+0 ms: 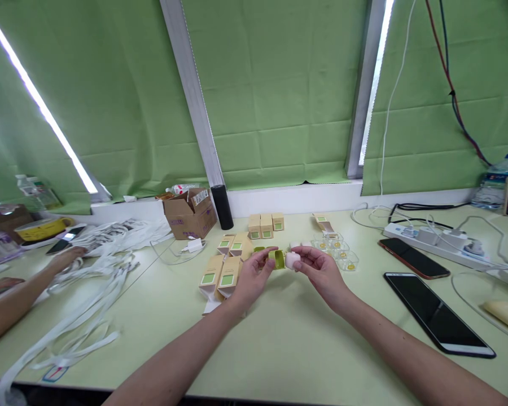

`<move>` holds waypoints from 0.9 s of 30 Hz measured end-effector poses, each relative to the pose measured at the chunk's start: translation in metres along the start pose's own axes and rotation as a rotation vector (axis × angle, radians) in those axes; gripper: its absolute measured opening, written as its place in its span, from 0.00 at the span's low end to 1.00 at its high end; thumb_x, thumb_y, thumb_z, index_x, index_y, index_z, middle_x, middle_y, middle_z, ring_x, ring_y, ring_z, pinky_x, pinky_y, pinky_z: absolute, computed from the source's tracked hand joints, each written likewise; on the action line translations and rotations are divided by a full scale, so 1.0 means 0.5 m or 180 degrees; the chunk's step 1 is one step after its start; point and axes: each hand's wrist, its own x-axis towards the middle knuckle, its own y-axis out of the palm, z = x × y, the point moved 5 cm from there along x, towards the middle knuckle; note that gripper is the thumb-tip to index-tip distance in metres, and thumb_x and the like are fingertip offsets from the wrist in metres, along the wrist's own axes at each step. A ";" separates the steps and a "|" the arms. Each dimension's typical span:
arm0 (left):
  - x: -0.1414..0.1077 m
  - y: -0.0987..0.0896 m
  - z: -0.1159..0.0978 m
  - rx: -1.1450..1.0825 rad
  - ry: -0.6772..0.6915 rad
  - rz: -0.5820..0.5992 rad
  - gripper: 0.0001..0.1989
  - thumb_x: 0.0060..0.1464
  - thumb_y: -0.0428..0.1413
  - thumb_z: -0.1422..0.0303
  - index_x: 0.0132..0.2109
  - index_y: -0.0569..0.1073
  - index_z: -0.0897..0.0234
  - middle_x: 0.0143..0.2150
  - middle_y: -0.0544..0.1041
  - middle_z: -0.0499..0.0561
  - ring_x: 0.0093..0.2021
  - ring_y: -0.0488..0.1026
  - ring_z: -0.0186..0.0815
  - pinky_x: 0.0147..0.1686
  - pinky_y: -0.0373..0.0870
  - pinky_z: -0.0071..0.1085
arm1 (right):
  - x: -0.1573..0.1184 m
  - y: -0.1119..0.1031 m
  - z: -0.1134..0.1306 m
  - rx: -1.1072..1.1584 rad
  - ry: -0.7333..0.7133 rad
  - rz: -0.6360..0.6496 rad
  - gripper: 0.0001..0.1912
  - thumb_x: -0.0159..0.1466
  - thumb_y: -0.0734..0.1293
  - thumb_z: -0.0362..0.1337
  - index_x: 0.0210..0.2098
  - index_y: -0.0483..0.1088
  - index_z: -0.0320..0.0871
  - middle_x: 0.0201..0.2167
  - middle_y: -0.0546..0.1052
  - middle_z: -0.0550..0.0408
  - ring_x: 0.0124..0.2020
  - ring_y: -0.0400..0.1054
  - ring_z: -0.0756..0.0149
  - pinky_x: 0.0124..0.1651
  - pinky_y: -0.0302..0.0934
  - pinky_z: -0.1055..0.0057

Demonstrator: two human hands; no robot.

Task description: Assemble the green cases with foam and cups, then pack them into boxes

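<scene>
Between finger and thumb, my left hand (253,280) holds a small green case (278,259), its hollow side facing me. A small white piece (292,260) is pinched in my right hand (323,277), close beside the case; whether the two touch is unclear. Open kraft boxes (228,273) with green labels lie just left of my left hand. Several clear plastic cups (347,260) with yellow centres stand behind my right hand. Closed small boxes (266,225) are farther back, and a single opened box (323,222) lies behind the cups.
Two phones (438,313) (414,257) and a power strip (438,242) with cables lie at right. A cardboard box (189,214), black cylinder (222,207) and white charger (194,245) stand left of centre. Another person's hands (70,258) are among white cords (88,293) at far left.
</scene>
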 end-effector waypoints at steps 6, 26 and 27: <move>-0.003 -0.003 -0.005 0.0503 0.0166 -0.0129 0.30 0.62 0.61 0.43 0.57 0.81 0.62 0.52 0.81 0.60 0.45 0.77 0.43 0.49 0.74 0.40 | 0.001 -0.004 -0.001 -0.0285 -0.0050 -0.0072 0.27 0.53 0.82 0.57 0.45 0.84 0.46 0.35 0.84 0.51 0.34 0.74 0.61 0.45 0.73 0.59; -0.016 0.002 -0.007 0.1046 0.0150 -0.0204 0.26 0.61 0.63 0.45 0.56 0.81 0.57 0.51 0.76 0.58 0.48 0.74 0.43 0.52 0.75 0.43 | -0.007 0.011 0.001 -0.0694 -0.0125 0.0218 0.29 0.59 0.78 0.55 0.52 0.83 0.43 0.35 0.85 0.51 0.32 0.75 0.62 0.42 0.74 0.62; -0.017 0.003 -0.007 0.1059 0.0159 -0.0197 0.27 0.60 0.63 0.44 0.56 0.81 0.58 0.50 0.76 0.58 0.48 0.74 0.43 0.51 0.75 0.43 | -0.008 0.013 0.000 -0.0700 -0.0137 0.0232 0.28 0.60 0.77 0.55 0.52 0.83 0.43 0.35 0.85 0.51 0.32 0.75 0.62 0.41 0.74 0.62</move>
